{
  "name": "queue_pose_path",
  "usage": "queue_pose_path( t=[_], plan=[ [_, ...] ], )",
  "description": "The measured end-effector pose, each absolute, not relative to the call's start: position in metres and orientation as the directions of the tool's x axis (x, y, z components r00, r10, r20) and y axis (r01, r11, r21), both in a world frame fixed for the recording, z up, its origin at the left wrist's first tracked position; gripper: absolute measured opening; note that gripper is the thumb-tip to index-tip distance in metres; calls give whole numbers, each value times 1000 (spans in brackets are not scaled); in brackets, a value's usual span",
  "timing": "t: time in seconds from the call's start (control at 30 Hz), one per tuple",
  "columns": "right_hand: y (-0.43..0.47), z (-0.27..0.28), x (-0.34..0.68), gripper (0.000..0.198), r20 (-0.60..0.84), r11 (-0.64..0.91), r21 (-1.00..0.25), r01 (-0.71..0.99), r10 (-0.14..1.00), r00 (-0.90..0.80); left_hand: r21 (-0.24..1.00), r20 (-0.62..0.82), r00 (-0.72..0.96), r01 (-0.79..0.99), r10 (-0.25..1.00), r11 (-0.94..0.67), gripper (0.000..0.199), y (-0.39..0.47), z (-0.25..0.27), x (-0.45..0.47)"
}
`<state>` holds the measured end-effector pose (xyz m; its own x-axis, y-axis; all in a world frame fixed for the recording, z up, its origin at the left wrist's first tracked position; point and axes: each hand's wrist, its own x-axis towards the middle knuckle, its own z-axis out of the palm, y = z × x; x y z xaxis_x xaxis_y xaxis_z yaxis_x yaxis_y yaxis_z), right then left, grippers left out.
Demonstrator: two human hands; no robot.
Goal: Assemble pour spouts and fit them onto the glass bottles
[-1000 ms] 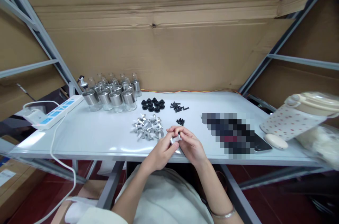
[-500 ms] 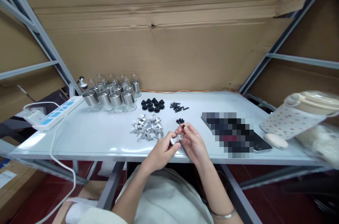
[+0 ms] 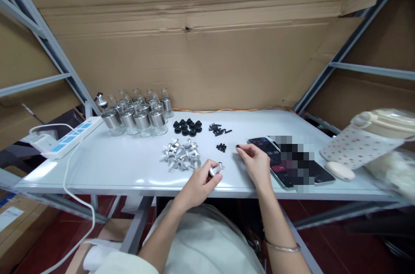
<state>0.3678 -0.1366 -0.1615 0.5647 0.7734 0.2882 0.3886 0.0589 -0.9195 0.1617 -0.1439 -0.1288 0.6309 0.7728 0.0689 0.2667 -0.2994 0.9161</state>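
My left hand is closed around a silver pourer spout, whose narrow end points up and right just above the table's front part. Off to the right, my right hand pinches a small black part between thumb and fingertips; its exact shape is too small to make out. Between the hands and farther back lies a cluster of tiny black parts. Left of my left hand is a pile of silver pourer spouts. Behind them sit black ribbed stoppers and slim black pieces.
Several glass bottles with steel sleeves stand at the back left, near a white power strip. Two phones, a cream oval case and a dotted jug are on the right. Cardboard backs the table.
My right hand has moved right, away from the spout in my left hand, keeping the small black part pinched. The left hand stays about where it was. The view has shifted slightly.
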Motion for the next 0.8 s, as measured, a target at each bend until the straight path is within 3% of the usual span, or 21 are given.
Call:
queue_pose_path(
  t=[0.13,0.27,0.5,0.63,0.8],
  plan=[
    [-135,-163,364,23,331,64,-877,475,798,503,918,68,633,262,771,-296,18,-144,-129,162],
    [-130,-165,361,15,467,97,-745,660,783,411,919,72,633,259,770,-299,18,-144,-130,162],
    [-118,-174,357,23,527,93,-524,846,817,236,922,76,630,251,773,-295,18,-144,-131,162],
    [-118,-175,357,26,529,110,-522,846,820,220,921,76,631,252,772,-297,18,-144,-131,162],
    [-118,-178,358,34,484,127,-609,783,842,240,920,84,623,251,778,-300,18,-143,-132,163]
  ],
)
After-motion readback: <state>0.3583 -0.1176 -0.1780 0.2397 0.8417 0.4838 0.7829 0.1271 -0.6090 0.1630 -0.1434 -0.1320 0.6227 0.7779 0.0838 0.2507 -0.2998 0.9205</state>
